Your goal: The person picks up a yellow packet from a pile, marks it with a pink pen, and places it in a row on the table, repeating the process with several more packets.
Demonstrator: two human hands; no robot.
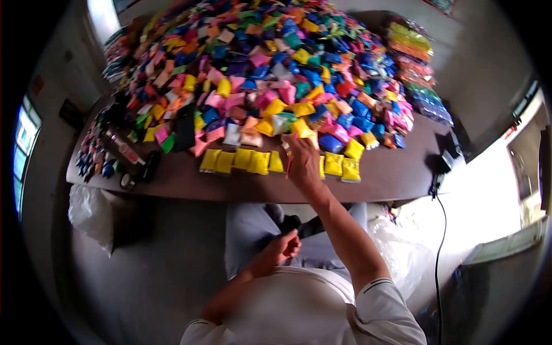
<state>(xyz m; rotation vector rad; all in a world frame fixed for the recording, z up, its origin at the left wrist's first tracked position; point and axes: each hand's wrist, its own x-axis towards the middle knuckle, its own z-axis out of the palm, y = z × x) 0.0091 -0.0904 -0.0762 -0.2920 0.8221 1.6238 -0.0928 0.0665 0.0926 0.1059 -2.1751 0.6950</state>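
Note:
My right hand [303, 164] reaches over the table, in line with a row of small yellow packets. Its fingers point down and are closed together; a thin reddish edge shows beside them, but what they hold is hidden. On the left of that hand lie several yellow packets [242, 158] side by side, and on its right a few more yellow packets [350, 169]. Just beyond the fingertips begins a big heap of colourful packets [247, 75]. My left hand [286, 245] rests above my lap, fingers curled in, with nothing visible in it.
The brown table [230, 187] has a rounded front edge. Bagged bundles [415, 63] are stacked at the back right. A bottle [122, 146] and a black object [150, 165] lie at the left. A black cable [441, 253] hangs at the right; a plastic bag [92, 215] hangs left.

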